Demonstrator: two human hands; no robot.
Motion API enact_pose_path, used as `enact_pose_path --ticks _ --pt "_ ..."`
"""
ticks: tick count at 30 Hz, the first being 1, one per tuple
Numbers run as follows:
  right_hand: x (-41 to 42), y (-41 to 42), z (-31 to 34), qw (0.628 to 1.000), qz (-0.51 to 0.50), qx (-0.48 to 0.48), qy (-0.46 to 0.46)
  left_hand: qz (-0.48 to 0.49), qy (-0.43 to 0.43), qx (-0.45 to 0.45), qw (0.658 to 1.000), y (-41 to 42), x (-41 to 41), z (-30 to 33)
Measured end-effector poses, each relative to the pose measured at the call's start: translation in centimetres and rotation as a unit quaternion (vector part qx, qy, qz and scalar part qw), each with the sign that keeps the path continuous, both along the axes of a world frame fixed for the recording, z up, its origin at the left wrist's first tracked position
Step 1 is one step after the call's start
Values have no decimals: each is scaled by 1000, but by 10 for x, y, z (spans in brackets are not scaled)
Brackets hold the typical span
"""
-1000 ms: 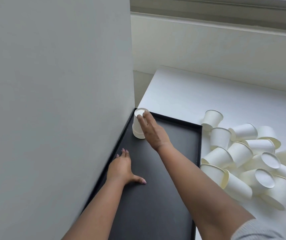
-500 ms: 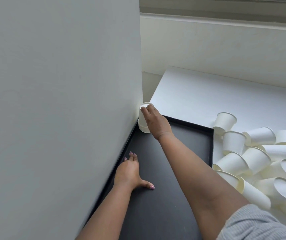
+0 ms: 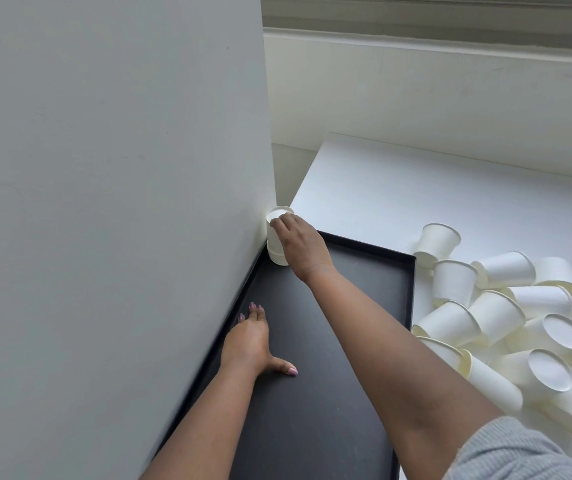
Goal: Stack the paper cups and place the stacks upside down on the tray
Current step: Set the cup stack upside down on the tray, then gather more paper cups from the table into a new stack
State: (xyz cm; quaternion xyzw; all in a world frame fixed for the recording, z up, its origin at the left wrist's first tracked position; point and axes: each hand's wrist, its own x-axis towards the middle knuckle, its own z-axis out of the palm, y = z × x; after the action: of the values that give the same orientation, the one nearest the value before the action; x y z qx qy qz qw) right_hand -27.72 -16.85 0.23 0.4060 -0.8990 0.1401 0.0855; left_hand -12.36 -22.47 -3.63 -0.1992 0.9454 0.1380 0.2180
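Observation:
A short stack of white paper cups (image 3: 275, 237) stands upside down in the far left corner of the black tray (image 3: 364, 271), against the wall. My right hand (image 3: 303, 242) wraps around the stack's right side, fingertips on its top. My left hand (image 3: 251, 341) lies flat on the tray floor near the left rim, fingers spread, holding nothing. A heap of several loose white cups (image 3: 506, 323) lies on the white table to the right of the tray.
A grey-white wall (image 3: 114, 202) rises right along the tray's left edge. The white table (image 3: 416, 188) stretches beyond the tray to a low ledge at the back. A narrow gap separates the table's left end from the wall.
My right hand has slid the cup stack farther back into the tray's far left corner, up against the wall. The left hand stays flat on the tray.

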Motion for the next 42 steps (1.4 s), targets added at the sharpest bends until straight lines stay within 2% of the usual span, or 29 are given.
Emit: enact_pose_path --ticks 8,13,17,20,23,30,37,42 --pt "32 54 -5 981 -100 -161 -50 10 -10 -2 1000 2 -1 0" --pt "63 109 -10 968 -177 -175 -45 12 -25 -2 1000 2 0 1" --pt "81 157 -10 953 -251 -168 -34 9 -34 2 999 0 1 2" --pt "92 192 -11 933 -315 -158 -76 4 -40 0 999 -1 2 3" --pt "102 222 -13 917 -360 -102 -136 1 -42 3 999 -3 6 3" --pt "140 239 -15 945 -283 39 -158 -2 -46 11 999 -6 8 8" --pt "163 240 -24 956 -273 18 -104 -19 -35 4 999 -3 11 12" --pt "153 248 -21 930 -341 27 -136 -37 2 26 999 8 14 18"
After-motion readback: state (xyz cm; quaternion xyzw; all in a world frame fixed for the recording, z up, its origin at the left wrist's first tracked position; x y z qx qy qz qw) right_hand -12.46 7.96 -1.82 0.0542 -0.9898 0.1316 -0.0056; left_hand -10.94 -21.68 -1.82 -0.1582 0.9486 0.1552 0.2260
